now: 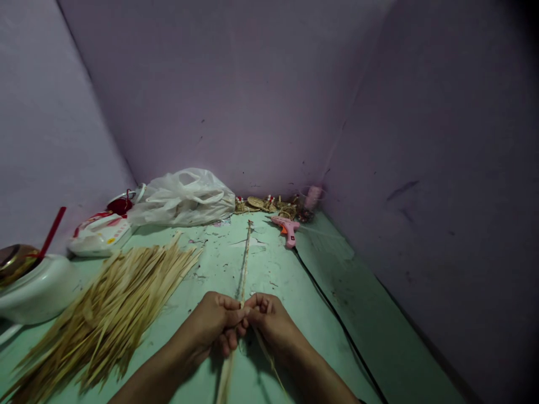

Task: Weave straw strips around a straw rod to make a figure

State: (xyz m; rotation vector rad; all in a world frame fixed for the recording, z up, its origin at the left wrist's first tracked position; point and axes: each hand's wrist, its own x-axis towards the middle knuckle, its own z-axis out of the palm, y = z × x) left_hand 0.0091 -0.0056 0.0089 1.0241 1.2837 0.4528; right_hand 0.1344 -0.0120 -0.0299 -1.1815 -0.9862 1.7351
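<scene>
Both hands meet over the middle of the green tabletop, thumbs and fingertips pinched together. My left hand [221,322] is closed on a thin braided straw cord [245,258], which stretches straight away from me to a small knotted end. At the same spot, my right hand [269,320] pinches the cord and its loose strands. Pale flat straw strips [226,376] hang from the hands toward me, one wide and one narrower on the right. To the left lies a spread bundle of dry straw strips [122,297], apart from my hands.
A pink glue gun [287,229] lies right of the cord, its black cable [337,314] running toward me. At the back are a white plastic bag [185,199], straw ornaments [256,203] and a clear cup [311,201]. A white pot [40,289] and a white packet [101,233] stand left.
</scene>
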